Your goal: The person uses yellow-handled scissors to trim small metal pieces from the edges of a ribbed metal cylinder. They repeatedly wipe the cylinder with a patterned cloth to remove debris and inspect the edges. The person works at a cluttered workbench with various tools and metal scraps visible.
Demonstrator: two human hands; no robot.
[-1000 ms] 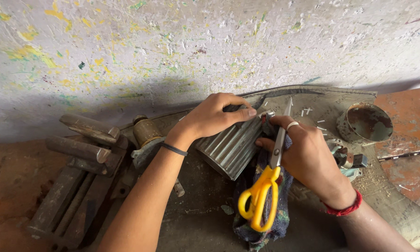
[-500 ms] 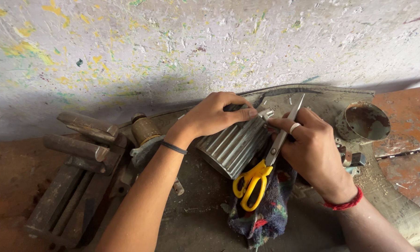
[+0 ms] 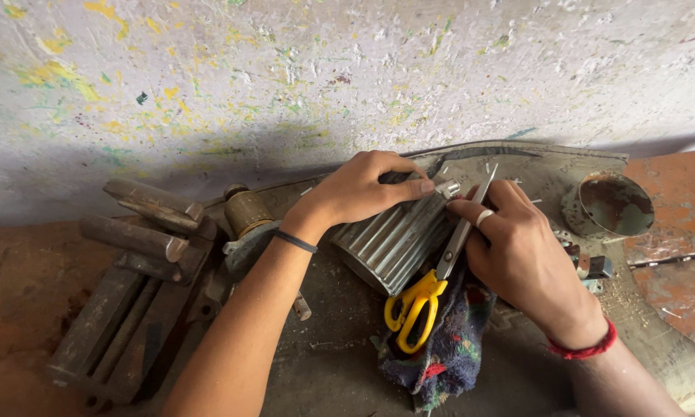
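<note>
head | left hand grips ribbed metal housing | right hand clasps yellow-handled scissors

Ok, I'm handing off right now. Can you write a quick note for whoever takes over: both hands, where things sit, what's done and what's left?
Left hand: pressing down on the ribbed grey metal housing, thumb at its top edge.
Right hand: gripping the yellow-handled scissors by the blades, tips up beside the housing.
Dark patterned cloth lies under the scissors; rusty vise sits left.
Done: housing steadied.
Left: cannot tell; the working edge is hidden by fingers.
</note>
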